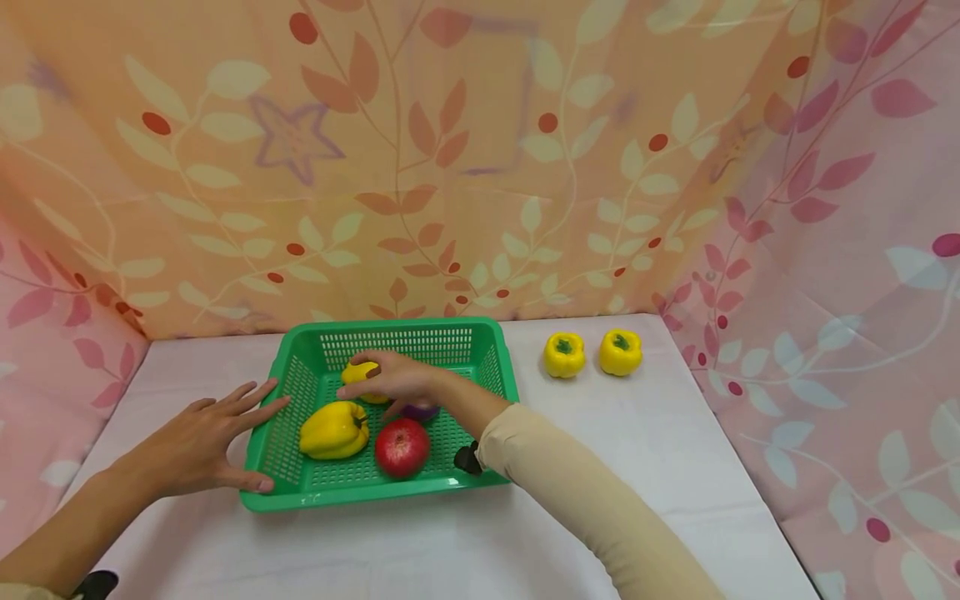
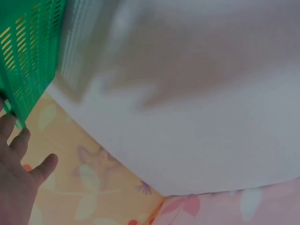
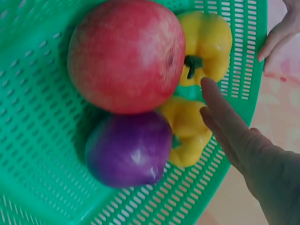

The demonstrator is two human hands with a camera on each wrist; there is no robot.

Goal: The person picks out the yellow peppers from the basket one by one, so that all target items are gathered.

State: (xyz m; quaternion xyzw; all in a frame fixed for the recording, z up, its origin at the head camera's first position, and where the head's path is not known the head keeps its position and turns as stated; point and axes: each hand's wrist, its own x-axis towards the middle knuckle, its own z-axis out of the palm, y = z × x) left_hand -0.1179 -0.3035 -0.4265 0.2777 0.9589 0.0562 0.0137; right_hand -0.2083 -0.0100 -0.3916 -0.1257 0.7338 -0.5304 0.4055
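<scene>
A green plastic basket (image 1: 375,493) holds several pieces of produce. My left hand (image 1: 198,442) rests with spread fingers on its left rim; the left wrist view shows the fingers (image 2: 21,143) at the basket's edge. Inside the basket, my right hand (image 1: 401,377) hovers over a yellow bell pepper (image 3: 187,133), fingers fairly straight beside it and not wrapped round it. A larger yellow bell pepper (image 1: 333,431) lies at the left. Toward the front sits a round red fruit (image 1: 402,448), and a glossy purple round vegetable (image 3: 131,150) is partly hidden under my right hand in the head view.
Two yellow bell peppers, one nearer the basket (image 1: 564,355) and one farther right (image 1: 620,352), stand upright on the white-covered table (image 1: 637,467). Leaf-patterned cloth (image 1: 480,167) hangs behind and at both sides.
</scene>
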